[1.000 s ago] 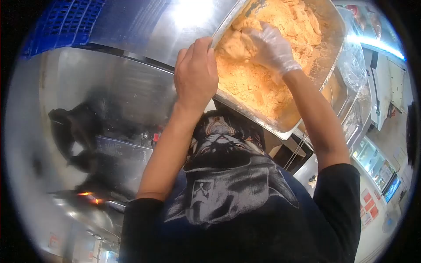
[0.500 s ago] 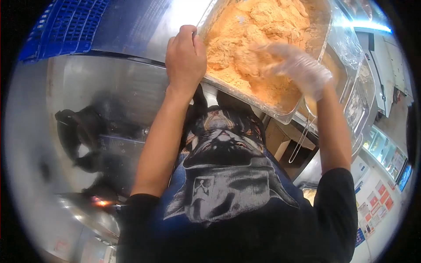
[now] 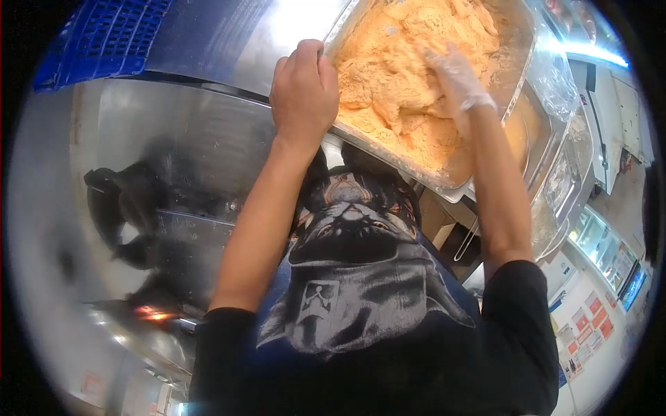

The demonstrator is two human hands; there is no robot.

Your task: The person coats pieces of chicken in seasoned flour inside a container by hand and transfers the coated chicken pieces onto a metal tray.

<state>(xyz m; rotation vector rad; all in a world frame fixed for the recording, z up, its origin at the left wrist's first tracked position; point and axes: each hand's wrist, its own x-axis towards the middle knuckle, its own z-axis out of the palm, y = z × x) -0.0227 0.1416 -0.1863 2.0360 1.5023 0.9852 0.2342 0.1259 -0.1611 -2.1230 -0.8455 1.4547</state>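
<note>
My bare left hand [image 3: 304,90] is closed on the left rim of a large metal tray [image 3: 409,166]. Inside the tray lies a mass of orange, flour-coated pieces [image 3: 395,76], with loose orange powder around them. My right hand [image 3: 461,80], in a clear plastic glove, reaches into the tray from the right. Its fingers are stretched out and touch the coated mass; the fingertips are slightly blurred.
A blue plastic basket [image 3: 104,41] is at the upper left on a steel surface. At the lower left an orange flame [image 3: 154,313] burns beside metal cookware. Right of the tray are clear plastic film [image 3: 551,76] and another metal container [image 3: 569,166].
My right hand swung back out to the right over the tray, then moved in again onto the coated mass. My left hand stays at the rim as the view shifts slightly.
</note>
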